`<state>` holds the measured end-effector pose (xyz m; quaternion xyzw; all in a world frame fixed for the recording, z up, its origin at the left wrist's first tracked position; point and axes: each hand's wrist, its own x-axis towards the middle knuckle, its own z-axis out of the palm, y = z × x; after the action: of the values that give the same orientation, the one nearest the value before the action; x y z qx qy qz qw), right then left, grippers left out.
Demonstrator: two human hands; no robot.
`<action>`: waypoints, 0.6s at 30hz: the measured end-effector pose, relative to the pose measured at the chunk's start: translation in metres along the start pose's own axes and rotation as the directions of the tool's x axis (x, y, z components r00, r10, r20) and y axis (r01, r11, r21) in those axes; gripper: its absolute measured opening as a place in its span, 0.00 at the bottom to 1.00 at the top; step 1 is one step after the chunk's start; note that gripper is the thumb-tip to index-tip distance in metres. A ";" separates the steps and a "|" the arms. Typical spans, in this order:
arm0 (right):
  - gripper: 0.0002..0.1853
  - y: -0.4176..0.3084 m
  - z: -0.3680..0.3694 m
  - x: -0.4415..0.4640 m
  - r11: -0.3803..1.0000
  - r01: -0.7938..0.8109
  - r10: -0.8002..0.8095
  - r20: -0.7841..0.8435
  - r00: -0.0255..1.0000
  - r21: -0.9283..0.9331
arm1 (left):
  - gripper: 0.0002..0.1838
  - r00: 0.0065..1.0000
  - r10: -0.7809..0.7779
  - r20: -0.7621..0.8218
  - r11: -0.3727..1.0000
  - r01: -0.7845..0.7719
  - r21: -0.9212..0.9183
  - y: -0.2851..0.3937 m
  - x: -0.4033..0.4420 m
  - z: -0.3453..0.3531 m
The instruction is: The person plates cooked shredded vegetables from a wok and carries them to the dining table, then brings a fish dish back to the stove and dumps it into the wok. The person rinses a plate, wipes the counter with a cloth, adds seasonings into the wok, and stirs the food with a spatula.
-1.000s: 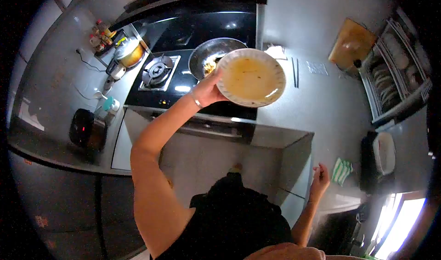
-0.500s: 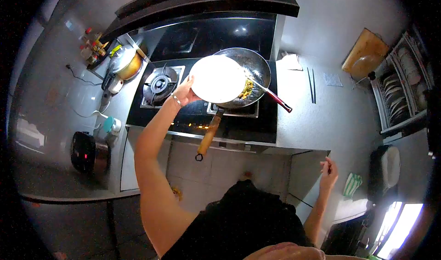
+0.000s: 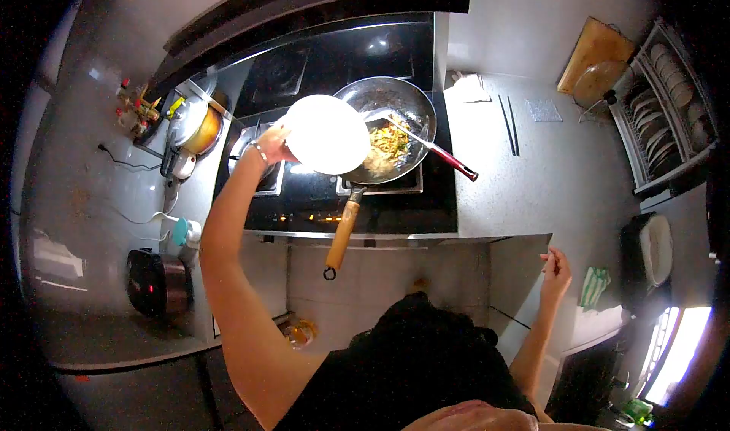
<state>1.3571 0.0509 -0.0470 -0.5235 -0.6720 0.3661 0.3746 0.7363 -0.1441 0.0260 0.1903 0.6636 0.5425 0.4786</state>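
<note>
White under strong glare, the round, shallow-looking dish is gripped at its left edge by the left hand, near the upper middle of the frame; it overlaps the left side of the dark, round metal wok in view, though contact cannot be told; glare hides what it may contain.

It looks stiff, likely ceramic, so I would judge it moderately heavy, breakable on a hard knock and slippery if wet; a one-sided hold lets its far side dip, so the rim is best taken with the thumb above and fingers spread beneath, or at two opposite edges.

The wok, holding yellowish chopped food, looks heavier; its straight wooden handle offers the safer hold, the metal probably being hot; the right hand, at lower right, is half-curled, with nothing visible in it.
</note>
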 end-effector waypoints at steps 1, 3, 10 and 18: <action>0.09 0.000 0.000 0.000 1.000 0.000 0.000 -0.008 1.000 -0.004 | 0.24 0.997 0.024 -0.073 0.994 -0.016 0.105 0.009 0.003 0.000; 0.09 0.002 -0.001 0.000 1.000 -0.002 0.002 -0.014 1.000 -0.012 | 0.24 0.974 0.094 -0.208 0.949 -0.025 0.314 0.031 0.013 -0.001; 0.09 -0.001 -0.007 -0.016 0.999 -0.043 0.043 -0.090 0.995 0.004 | 0.24 0.834 0.549 -0.049 0.197 -0.072 0.978 0.073 0.089 0.026; 0.09 0.019 -0.025 -0.037 0.994 -0.095 0.085 -0.153 0.984 -0.055 | 0.25 0.816 0.522 0.249 -0.351 -0.061 0.935 0.090 0.064 0.133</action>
<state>1.3937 0.0210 -0.0564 -0.5910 -0.6284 0.3209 0.3908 0.7939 0.0077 0.0859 0.5725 0.8076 -0.0627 -0.1266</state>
